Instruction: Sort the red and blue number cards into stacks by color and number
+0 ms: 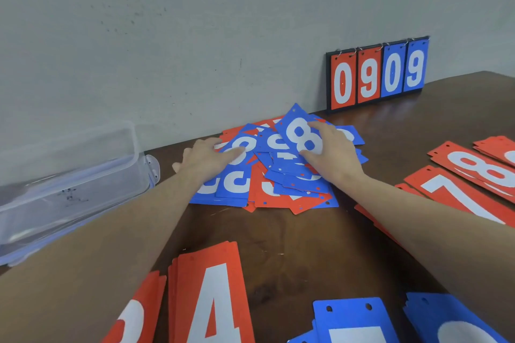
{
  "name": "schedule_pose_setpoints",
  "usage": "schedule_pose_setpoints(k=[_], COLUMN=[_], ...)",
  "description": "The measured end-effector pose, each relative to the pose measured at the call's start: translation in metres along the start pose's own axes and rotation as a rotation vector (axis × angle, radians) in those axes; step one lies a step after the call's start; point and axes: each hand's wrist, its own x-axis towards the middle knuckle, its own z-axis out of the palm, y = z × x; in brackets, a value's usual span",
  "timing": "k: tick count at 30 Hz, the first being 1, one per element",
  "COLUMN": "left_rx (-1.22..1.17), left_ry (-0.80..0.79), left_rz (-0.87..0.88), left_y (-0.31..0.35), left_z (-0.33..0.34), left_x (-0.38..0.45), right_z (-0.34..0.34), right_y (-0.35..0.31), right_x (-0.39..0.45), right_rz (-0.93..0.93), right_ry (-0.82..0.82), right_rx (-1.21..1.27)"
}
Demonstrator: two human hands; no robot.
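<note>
Blue 8 card (302,136) lies atop the mixed pile (267,172) at the table's (306,245) far edge, pinched by the right hand (331,153). Left hand (207,160) rests flat, fingers straight, on another blue card (241,147). Cards look thin, stiff, slippery; best lifted by an edge.

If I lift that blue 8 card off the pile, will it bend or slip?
The blue 8 card, pinched by the right hand, stays flat while angled up off the loose pile, so it's probably fairly stiff. It looks thin, likely light. Its smooth face suggests neighbouring cards may slide.
</note>
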Motion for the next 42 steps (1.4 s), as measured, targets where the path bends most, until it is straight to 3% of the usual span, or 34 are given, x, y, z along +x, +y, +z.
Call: schedule_pose_setpoints(k=[5,9,18,25,31,35,42], left_rx=[0.164,-0.062,-0.459,-0.744,-0.774,-0.754,-0.810], left_ry=[-0.061,-0.132,0.053,0.206,0.269,0.238,-0.012], left_rz=[-0.022,-0.141,-0.100,-0.033,0.100,0.162,0.130], left_y=[0.011,0.005,-0.012,0.006,0.017,0.018,0.008], left_z=[0.003,0.003,0.006,-0.031,-0.063,-0.074,-0.074], left_x=[0.007,0.023,0.029,0.006,-0.012,-0.028,-0.063], right_z=[0.000,0.001,-0.002,-0.008,-0.028,-0.047,-0.077], right_y=[0.001,0.004,0.006,0.001,-0.013,-0.035,-0.054], right_x=[-0.001,0.002,0.002,0.001,-0.006,-0.015,-0.049], right_rz=[0.048,0.088,0.070,0.137,0.135,0.139,0.148], right_ry=[-0.055,-0.073,-0.035,-0.029,-0.011,-0.099,-0.279], right_rx=[0.250,0.292,0.374,0.513,0.583,0.744,0.756])
